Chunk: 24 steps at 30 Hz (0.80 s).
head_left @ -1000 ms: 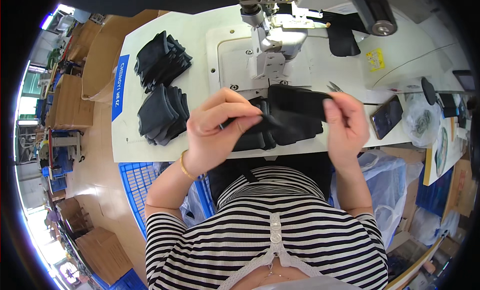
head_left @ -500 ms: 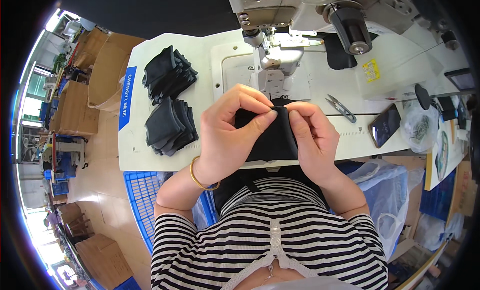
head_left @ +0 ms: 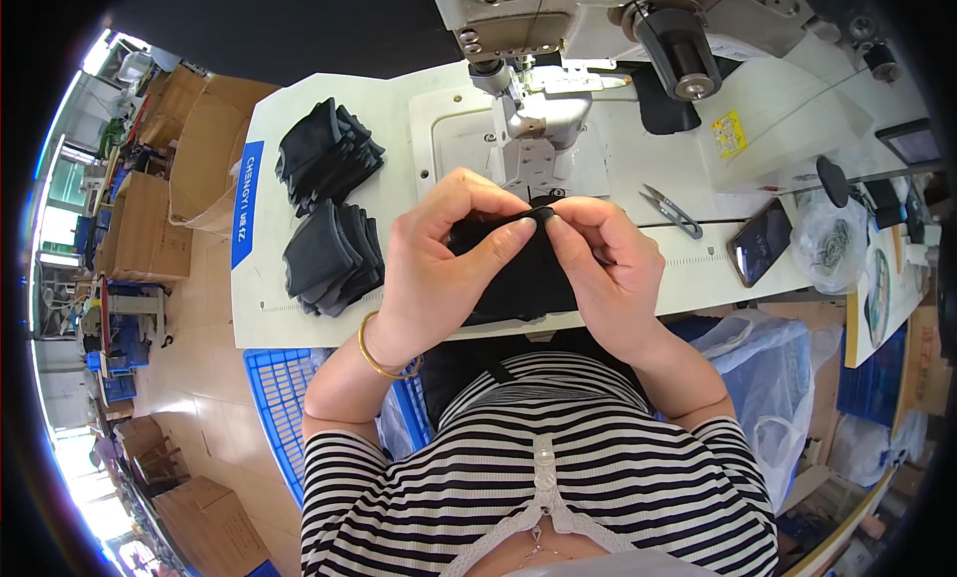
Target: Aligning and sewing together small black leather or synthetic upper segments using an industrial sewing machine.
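Observation:
A piece of black fabric [head_left: 523, 278] hangs between my hands in front of the sewing machine [head_left: 543, 114]. My left hand [head_left: 444, 258] pinches its upper edge between thumb and fingers. Close beside it, my right hand [head_left: 610, 263] pinches the same edge, the two thumbs almost touching. The fabric's lower part drops toward the table's front edge, and my fingers hide some of its top. Two stacks of dark fabric pieces lie on the left of the table, a far stack [head_left: 327, 153] and a near stack [head_left: 334, 256].
Right of my hands lie thread snips [head_left: 670, 211] and a phone [head_left: 761, 242] on the white table [head_left: 399, 99]. A clear plastic bag [head_left: 829, 243] stands beyond the phone. Below the table are a blue basket [head_left: 274, 398] at left and a plastic bag [head_left: 763, 378] at right.
Both hands stay pinched on the fabric's edge and have shifted slightly left. The fabric's right side has turned, so its folded edge no longer shows as a strip. My view has shifted a little.

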Available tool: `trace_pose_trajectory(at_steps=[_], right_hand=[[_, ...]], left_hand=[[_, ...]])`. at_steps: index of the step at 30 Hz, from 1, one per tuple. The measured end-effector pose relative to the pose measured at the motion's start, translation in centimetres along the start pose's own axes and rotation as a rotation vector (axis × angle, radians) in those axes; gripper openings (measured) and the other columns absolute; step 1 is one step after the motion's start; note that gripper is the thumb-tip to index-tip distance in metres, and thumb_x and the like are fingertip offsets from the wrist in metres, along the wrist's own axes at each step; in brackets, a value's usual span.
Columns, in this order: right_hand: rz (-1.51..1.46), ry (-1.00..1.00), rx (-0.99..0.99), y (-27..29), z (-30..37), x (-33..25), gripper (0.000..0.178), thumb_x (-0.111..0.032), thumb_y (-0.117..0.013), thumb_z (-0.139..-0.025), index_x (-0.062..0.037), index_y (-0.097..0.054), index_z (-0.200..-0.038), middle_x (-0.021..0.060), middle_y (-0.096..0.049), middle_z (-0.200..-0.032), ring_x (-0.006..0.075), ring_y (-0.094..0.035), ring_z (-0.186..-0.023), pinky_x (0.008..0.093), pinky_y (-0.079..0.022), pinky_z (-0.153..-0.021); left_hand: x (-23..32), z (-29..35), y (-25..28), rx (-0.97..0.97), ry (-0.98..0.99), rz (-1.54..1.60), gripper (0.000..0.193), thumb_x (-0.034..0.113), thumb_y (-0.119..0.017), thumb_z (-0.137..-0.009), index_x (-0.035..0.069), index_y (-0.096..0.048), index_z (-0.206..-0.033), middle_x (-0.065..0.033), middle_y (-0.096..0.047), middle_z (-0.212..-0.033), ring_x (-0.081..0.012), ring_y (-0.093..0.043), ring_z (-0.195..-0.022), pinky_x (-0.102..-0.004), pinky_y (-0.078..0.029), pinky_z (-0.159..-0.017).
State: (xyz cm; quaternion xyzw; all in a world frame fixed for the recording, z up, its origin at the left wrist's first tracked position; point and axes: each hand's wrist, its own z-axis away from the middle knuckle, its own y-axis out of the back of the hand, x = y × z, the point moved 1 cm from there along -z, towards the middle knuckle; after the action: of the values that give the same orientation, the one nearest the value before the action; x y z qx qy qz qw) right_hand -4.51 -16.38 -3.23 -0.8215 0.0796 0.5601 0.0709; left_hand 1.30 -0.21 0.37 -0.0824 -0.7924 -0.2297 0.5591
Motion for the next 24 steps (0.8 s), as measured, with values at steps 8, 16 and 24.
trace_pose_trajectory(at_steps=[8, 16, 24], right_hand=[[0.076, 0.022, -0.026, 0.3, -0.1, -0.4, 0.014, -0.007, -0.062, -0.096, 0.0030, -0.063, -0.105, 0.0050, -0.067, -0.076, 0.0048, -0.060, -0.066, 0.0189, -0.046, -0.059], [0.214, 0.110, -0.045, 1.3, 0.8, 0.0, 0.011, -0.007, -0.063, -0.095, 0.0014, -0.065, -0.102, 0.0062, -0.060, -0.064, 0.0083, -0.053, -0.051, 0.0225, -0.039, -0.048], [0.208, 0.111, -0.019, 1.2, 0.6, 0.3, 0.010, -0.007, -0.063, -0.094, 0.0016, -0.066, -0.097, 0.0052, -0.059, -0.061, 0.0075, -0.052, -0.048, 0.0220, -0.039, -0.047]], left_hand=[[-0.1, -0.6, 0.4, 0.133, -0.081, 0.026, 0.007, -0.001, -0.072, -0.085, -0.002, -0.069, -0.091, -0.0020, -0.065, -0.084, -0.0070, -0.058, -0.078, -0.0202, -0.047, -0.072], [-0.8, -1.1, 1.4, 0.230, 0.011, 0.340, 0.009, -0.002, -0.071, -0.088, -0.004, -0.069, -0.097, 0.0010, -0.065, -0.086, -0.0031, -0.057, -0.078, -0.0158, -0.046, -0.072], [-1.2, -1.8, 1.2, 0.241, 0.019, 0.396, 0.009, -0.002, -0.071, -0.087, -0.003, -0.070, -0.096, 0.0003, -0.066, -0.086, -0.0032, -0.057, -0.077, -0.0156, -0.047, -0.073]])
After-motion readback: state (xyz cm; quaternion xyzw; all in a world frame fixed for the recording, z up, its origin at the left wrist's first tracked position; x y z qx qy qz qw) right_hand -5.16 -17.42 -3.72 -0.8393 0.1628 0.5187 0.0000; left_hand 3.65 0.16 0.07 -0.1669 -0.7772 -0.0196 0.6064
